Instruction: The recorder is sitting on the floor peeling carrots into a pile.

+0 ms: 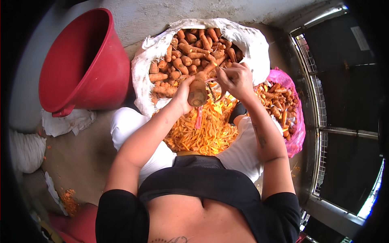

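My left hand (184, 95) grips a thick orange carrot (198, 91), its blunt end toward me. My right hand (236, 79) is closed at the carrot's upper right; what its fingers hold is unclear, and a thin curved strip hangs below them. Beneath both hands lies a heap of orange peelings (206, 137) between my white-clad legs, with a red-handled tool (198, 118) on it. Beyond the hands, a white woven sack (144, 69) is full of unpeeled carrots (181, 65). At the right, a pink bag (296, 139) holds carrot scraps (279, 97).
A large red tub (65, 87) stands at the left by a pale wall, near a white cloth (65, 121) and a white sack (26, 150). A dark metal-framed gate (340, 101) runs along the right. Red plastic (81, 224) and orange scraps (69, 202) are at the lower left.
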A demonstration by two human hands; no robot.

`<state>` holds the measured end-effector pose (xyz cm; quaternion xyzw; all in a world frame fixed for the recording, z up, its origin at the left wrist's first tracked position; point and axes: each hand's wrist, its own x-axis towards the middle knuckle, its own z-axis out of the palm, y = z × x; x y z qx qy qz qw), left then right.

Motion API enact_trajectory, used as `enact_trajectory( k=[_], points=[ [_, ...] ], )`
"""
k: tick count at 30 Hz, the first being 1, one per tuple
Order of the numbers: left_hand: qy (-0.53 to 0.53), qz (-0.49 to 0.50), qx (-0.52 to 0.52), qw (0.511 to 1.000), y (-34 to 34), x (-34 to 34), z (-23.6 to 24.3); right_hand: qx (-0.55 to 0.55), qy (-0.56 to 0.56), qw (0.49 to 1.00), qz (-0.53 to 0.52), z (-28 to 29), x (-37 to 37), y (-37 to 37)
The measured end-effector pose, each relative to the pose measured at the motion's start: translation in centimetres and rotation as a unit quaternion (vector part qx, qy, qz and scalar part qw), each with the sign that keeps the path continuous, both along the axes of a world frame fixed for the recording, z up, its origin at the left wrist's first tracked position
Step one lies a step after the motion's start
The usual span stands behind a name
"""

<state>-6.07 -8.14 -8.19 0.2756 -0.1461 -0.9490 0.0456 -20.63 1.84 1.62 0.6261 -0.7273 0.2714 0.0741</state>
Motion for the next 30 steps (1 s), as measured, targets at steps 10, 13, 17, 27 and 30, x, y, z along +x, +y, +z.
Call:
enact_trajectory(
  k=[10,13,17,27,30],
  points=[
    [-0.091,-0.028,-0.030,0.995,1.2,-0.9,1.4,-0.031,0.017,0.997,0.064,-1.6,-0.5,-0.4],
    [-0.067,-0.031,0.007,0.997,1.2,-1.0,0.9,-0.026,0.052,0.994,0.094,-1.1,0.2,-0.3],
    [-0.033,-0.034,0.026,0.999,1.3,-1.6,-0.5,-0.024,0.083,0.990,0.108,-1.2,0.0,-0.4],
    [-0.009,-0.062,0.039,0.997,1.9,-2.0,-1.6,-0.004,0.080,0.992,0.093,-1.7,-1.1,0.3],
    [-0.014,-0.067,0.037,0.997,2.4,-1.8,-0.9,-0.012,0.064,0.993,0.099,-2.1,-0.9,0.6]
  ],
)
